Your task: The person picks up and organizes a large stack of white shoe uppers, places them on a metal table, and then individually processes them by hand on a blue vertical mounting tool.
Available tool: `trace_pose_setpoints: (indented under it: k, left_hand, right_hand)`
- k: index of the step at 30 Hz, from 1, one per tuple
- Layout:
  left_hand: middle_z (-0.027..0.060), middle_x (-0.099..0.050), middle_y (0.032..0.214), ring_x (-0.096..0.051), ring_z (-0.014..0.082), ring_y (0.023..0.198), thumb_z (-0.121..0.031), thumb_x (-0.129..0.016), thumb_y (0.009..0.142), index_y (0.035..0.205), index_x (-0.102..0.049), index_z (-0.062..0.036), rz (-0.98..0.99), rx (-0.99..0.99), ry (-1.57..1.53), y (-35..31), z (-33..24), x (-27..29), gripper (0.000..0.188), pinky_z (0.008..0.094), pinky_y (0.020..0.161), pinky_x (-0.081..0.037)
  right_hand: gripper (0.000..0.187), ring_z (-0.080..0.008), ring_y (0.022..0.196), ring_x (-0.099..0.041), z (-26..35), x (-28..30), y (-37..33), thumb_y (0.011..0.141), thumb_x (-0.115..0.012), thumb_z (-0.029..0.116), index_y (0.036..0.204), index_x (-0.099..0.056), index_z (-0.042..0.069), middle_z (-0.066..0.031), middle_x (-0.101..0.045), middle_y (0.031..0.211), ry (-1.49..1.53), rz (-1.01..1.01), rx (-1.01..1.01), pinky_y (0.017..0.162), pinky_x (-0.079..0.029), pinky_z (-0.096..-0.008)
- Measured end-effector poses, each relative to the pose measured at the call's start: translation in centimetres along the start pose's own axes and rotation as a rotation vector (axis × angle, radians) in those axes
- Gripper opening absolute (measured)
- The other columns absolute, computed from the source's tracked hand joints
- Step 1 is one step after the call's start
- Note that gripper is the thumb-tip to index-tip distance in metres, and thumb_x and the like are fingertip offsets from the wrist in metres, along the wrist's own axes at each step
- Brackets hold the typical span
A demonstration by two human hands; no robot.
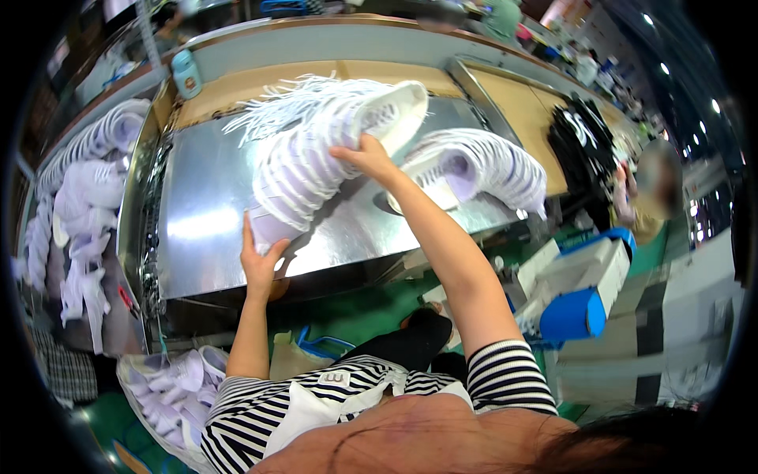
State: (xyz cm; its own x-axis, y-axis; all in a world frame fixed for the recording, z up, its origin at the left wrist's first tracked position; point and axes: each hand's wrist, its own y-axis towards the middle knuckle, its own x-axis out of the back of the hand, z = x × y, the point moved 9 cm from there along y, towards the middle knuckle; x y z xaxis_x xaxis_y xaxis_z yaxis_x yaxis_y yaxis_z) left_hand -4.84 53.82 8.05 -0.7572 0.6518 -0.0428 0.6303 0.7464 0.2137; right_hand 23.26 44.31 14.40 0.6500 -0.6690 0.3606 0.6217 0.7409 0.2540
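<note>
A long row of nested white and pale lilac shoe uppers [296, 174] leans diagonally over the shiny metal worktop [201, 197], with loose white laces [272, 110] fanned out beyond it. My left hand [260, 257] holds its near end, thumb on one side and fingers on the other. At the far end my right hand [367, 158] grips the upper with the white opening; some of those fingers are hidden. A second nested stack of white shoe uppers [509, 170] curves across the worktop, right of my right hand.
More white uppers [87, 189] lie on a surface at the left, and a sack of white pieces [178, 391] stands below. A light-blue bottle [186, 75] is at the back left. Black pieces [580, 150] are piled at the right, above a blue and white bin [576, 296].
</note>
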Motion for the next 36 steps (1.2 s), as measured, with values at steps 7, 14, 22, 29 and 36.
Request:
trace_pose_setpoints:
  k: [7, 14, 22, 29, 36]
  left_hand:
    - [0.014, -0.04, 0.134, -0.046, 0.0254, 0.117, -0.005, -0.069, 0.076, 0.141, -0.029, -0.0013, 0.034, -0.313, -0.319, -2.0, -4.8, 4.2, 0.076, 0.0383, 0.098, -0.039]
    - [0.0142, -0.037, 0.137, -0.043, 0.026, 0.12, -0.007, -0.069, 0.076, 0.143, -0.024, -0.0026, 0.881, -0.79, -0.653, -1.6, -12.6, -2.4, 0.08, 0.0388, 0.099, -0.038]
    - [0.014, -0.032, 0.142, -0.037, 0.0271, 0.127, -0.027, -0.063, 0.083, 0.145, -0.014, -0.0042, 1.11, -0.671, -0.392, -7.9, -15.4, -26.1, 0.082, 0.0387, 0.103, -0.034]
    - [0.0128, -0.033, 0.145, -0.035, 0.0294, 0.131, -0.069, -0.033, 0.087, 0.144, -0.02, -0.0066, 1.556, 0.711, -0.546, -28.8, -0.4, -40.2, 0.086, 0.0431, 0.107, -0.031]
    - [0.0128, -0.046, 0.137, -0.044, 0.0319, 0.125, -0.074, -0.016, 0.083, 0.138, -0.04, -0.0108, 2.067, 1.373, -0.119, -50.6, 16.5, -37.2, 0.087, 0.0482, 0.105, -0.033]
  right_hand:
    - [0.046, -0.0141, 0.09, -0.06, 10.4, 3.8, -5.1, 0.076, -0.074, 0.034, 0.106, -0.065, 0.001, -0.0061, -0.065, 0.1, 0.21, -0.097, 0.101, 0.079, -0.049, -0.0291]
    - [0.043, -0.017, 0.097, -0.059, 18.7, 10.0, -20.7, 0.082, -0.068, 0.023, 0.117, -0.056, 0.001, -0.0084, -0.062, 0.107, 0.723, -0.367, 0.146, 0.086, -0.047, -0.0321]
    - [0.052, -0.0217, 0.111, -0.055, 11.2, 13.7, -42.3, 0.088, -0.062, 0.033, 0.129, -0.046, 0.004, -0.0093, -0.057, 0.121, 0.996, -0.802, -0.083, 0.096, -0.042, -0.0382]
    - [0.049, -0.0196, 0.098, -0.061, 5.2, 8.5, -57.9, 0.093, -0.049, 0.046, 0.12, -0.053, 0.005, -0.0093, -0.063, 0.108, 0.948, -0.515, -0.621, 0.087, -0.047, -0.0342]
    - [0.034, -0.0154, 0.098, -0.059, -6.2, 2.6, -66.5, 0.092, -0.056, 0.025, 0.119, -0.056, 0.005, -0.0066, -0.063, 0.111, 1.157, -0.498, -0.666, 0.086, -0.048, -0.0319]
